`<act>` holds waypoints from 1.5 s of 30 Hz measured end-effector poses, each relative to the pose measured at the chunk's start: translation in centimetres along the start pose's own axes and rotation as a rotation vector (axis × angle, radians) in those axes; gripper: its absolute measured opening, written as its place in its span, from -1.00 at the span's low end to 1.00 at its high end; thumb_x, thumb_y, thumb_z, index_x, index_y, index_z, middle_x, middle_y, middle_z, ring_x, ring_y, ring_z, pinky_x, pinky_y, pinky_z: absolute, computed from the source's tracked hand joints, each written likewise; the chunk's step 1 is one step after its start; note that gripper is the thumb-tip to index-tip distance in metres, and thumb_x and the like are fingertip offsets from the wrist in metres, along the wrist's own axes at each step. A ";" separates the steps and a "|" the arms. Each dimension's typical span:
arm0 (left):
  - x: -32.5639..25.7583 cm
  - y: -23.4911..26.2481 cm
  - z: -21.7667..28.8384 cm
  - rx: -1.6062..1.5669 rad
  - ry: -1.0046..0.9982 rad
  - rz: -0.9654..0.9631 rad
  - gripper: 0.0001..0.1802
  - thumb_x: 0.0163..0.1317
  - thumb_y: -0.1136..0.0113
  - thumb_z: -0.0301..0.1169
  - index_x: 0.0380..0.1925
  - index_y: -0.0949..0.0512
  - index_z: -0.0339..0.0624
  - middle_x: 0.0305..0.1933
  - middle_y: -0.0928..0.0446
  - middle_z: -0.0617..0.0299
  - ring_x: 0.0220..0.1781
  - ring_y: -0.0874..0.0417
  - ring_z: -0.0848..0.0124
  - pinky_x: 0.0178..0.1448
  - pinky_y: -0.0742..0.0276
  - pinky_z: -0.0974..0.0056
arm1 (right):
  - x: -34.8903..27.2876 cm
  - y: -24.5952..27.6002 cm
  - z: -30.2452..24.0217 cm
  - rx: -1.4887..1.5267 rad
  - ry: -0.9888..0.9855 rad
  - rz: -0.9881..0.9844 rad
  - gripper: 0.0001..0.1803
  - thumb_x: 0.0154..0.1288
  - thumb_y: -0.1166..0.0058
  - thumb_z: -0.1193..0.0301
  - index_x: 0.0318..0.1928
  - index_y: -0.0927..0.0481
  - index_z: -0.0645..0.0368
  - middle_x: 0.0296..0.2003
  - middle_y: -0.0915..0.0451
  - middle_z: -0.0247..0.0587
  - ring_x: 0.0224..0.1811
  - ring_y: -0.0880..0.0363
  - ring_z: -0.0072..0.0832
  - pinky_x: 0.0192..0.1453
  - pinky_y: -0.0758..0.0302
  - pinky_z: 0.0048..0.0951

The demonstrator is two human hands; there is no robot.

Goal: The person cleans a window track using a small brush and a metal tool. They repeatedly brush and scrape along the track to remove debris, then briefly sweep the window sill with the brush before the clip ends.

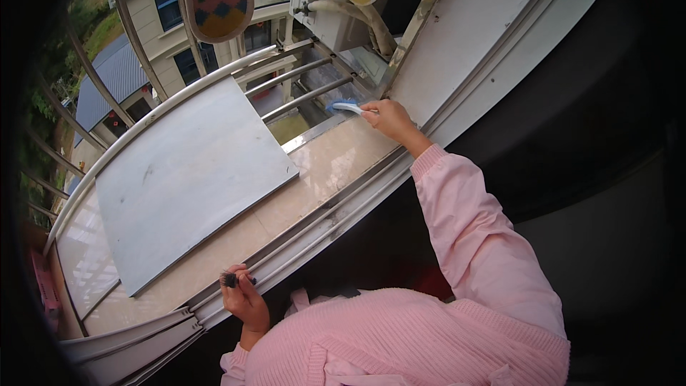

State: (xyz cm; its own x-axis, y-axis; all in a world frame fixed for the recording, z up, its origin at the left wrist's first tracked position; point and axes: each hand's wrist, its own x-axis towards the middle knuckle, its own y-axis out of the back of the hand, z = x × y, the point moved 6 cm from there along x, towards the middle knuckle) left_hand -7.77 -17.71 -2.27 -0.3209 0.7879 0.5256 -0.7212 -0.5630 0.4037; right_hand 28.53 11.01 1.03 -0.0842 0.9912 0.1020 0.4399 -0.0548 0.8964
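Head view, right hand (389, 119): closed around a blue-and-white brush (344, 106) at the window sill's (336, 161) far corner.
Left hand (243, 297): pinches a small dark object (230, 279) against the window track (314, 225).
Risk: brush could slip through the metal bars (300, 78) if the outstretched grip loosens.

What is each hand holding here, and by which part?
The right hand holds a blue and white brush by its handle end, head over the window sill. The left hand pinches a small dark object; its kind is unclear.
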 end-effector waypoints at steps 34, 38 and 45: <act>-0.3 0.1 -0.7 -0.084 0.058 -0.040 -0.83 0.33 0.01 -0.58 -0.44 -0.50 -0.37 -0.32 -0.56 0.00 -0.38 -0.58 0.25 -0.36 -0.48 0.28 | -5.1 2.2 4.8 -0.264 -0.225 0.299 -0.73 0.33 0.01 0.29 -0.09 -0.65 0.12 -0.33 -0.66 0.04 -0.28 -0.64 -0.02 -0.16 -0.54 -0.14; -0.2 0.1 -0.7 -0.095 0.062 -0.032 -0.83 0.34 0.02 -0.57 -0.45 -0.48 -0.38 -0.34 -0.55 0.00 -0.36 -0.58 0.23 -0.34 -0.48 0.25 | -4.0 1.1 3.4 -0.023 -0.158 0.311 -0.75 0.32 -0.01 0.29 -0.10 -0.66 0.07 -0.38 -0.66 0.02 -0.32 -0.63 -0.02 -0.22 -0.53 -0.16; -0.4 0.0 -1.0 -0.090 0.099 -0.063 -0.83 0.36 0.03 -0.57 -0.44 -0.46 -0.36 -0.35 -0.52 0.01 -0.30 -0.57 0.18 -0.29 -0.46 0.20 | -6.1 2.1 1.8 0.053 -0.067 0.293 -0.74 0.31 0.00 0.32 -0.10 -0.66 0.13 -0.35 -0.65 0.04 -0.29 -0.65 -0.08 -0.23 -0.54 -0.21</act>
State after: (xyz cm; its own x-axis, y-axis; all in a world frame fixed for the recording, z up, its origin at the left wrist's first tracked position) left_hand -8.29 -17.76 -3.20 -0.3291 0.8444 0.4227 -0.7926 -0.4904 0.3624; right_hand 31.57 5.09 1.51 0.1120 0.9398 0.3228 0.4829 -0.3354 0.8089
